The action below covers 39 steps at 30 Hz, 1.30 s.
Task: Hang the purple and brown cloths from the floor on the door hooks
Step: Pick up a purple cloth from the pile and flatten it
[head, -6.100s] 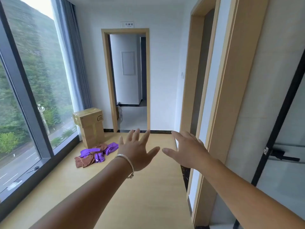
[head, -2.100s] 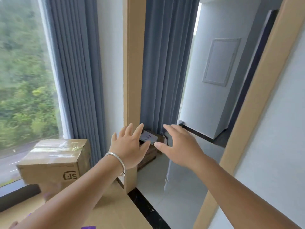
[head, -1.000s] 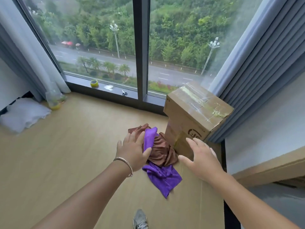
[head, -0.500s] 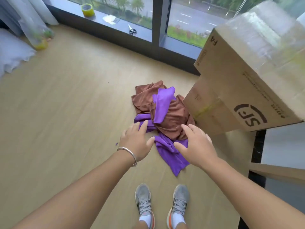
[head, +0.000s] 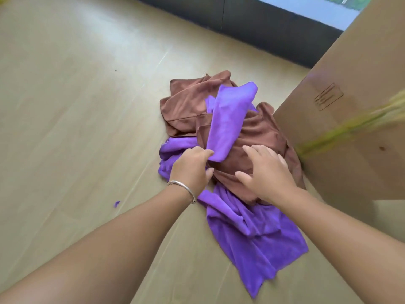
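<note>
Two bare arms reach forward and down to a heap of cloths on the floor (head: 65, 106). The left hand (head: 191, 170), a bangle (head: 183, 187) on its wrist, has its fingers curled onto the purple cloth (head: 252, 233) at the lower end of a fold. The right hand (head: 266, 174) lies palm down with fingers spread on the brown cloth (head: 190, 104), gripping nothing. A cardboard box (head: 350, 106) stands just beside the heap, touching it.
</note>
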Available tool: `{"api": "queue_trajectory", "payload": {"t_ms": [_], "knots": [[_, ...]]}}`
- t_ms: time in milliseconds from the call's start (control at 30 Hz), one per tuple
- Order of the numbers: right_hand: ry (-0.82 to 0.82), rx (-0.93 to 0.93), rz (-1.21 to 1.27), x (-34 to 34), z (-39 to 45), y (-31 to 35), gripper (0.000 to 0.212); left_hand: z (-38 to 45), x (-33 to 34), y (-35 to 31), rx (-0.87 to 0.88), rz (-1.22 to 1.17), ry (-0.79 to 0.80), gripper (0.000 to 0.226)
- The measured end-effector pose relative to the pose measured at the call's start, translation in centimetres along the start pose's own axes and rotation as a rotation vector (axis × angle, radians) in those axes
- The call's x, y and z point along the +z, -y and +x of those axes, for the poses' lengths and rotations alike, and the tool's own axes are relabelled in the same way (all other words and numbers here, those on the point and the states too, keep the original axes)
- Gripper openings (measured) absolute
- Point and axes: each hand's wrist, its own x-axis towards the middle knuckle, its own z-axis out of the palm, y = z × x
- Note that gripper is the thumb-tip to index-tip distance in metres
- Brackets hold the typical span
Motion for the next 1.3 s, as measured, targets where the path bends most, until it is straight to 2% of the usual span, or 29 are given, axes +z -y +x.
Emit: {"api": "queue_trajectory", "payload": {"t_ms": [167, 233, 300, 367, 467, 500, 667, 833, 933, 1000, 1100, 1200, 1300], "knots": [[-0.076, -0.045, -0.076, 5.9, 5.4, -3.6, 0.078, 4.8, 6.9, 2.1, 0.208, 0.194, -0.011, 0.041], [-0.101, -0.056, -0.098, 7.4, 7.1, -4.4, 0.079, 6.5, 8.4, 2.4, 0.302, 0.278, -0.059, 0.031], [-0.120, -0.068, -0.108, 8.3, 8.4, -4.6, 0.080, 7.8, 8.9, 2.7, 0.323, 0.313, -0.104, 0.019], [-0.159, -0.098, -0.117, 8.7, 9.4, -4.5, 0.081, 8.5, 8.4, 3.1, 0.269, 0.163, -0.142, 0.013], [-0.244, -0.149, -0.107, 7.6, 10.5, -3.2, 0.077, 8.0, 5.6, 3.6, 0.141, -0.280, -0.268, 0.006], [-0.290, -0.168, -0.076, 6.9, 10.8, -2.4, 0.074, 7.5, 4.2, 3.8, 0.136, -0.354, -0.315, 0.006], [-0.494, -0.297, 0.107, 2.2, 12.5, 2.9, 0.036, 5.2, -4.3, 5.5, 0.161, -0.426, -0.469, 0.008], [-0.452, -0.465, 0.165, -1.0, 13.8, 9.5, 0.023, 2.3, -12.1, 8.9, 0.118, -0.398, -0.651, 0.009], [-0.417, -0.619, 0.270, -2.2, 13.4, 14.9, 0.017, -0.5, -16.5, 11.7, 0.074, -0.341, -0.814, 0.010], [-0.338, -0.735, 0.354, -2.8, 12.7, 19.2, 0.012, -3.0, -19.0, 14.1, 0.022, -0.308, -0.951, 0.012], [-0.190, -0.842, 0.445, -3.0, 11.5, 25.6, 0.021, -7.4, -21.6, 18.2, -0.077, -0.266, -1.108, 0.010], [-0.142, -0.891, 0.434, -1.5, 11.0, 30.5, 0.028, -12.1, -22.2, 23.0, -0.229, -0.162, -1.120, 0.021], [-0.084, -0.871, 0.289, 1.7, 11.4, 32.6, 0.029, -16.4, -20.5, 27.5, -0.400, 0.037, -0.992, 0.036]]}}
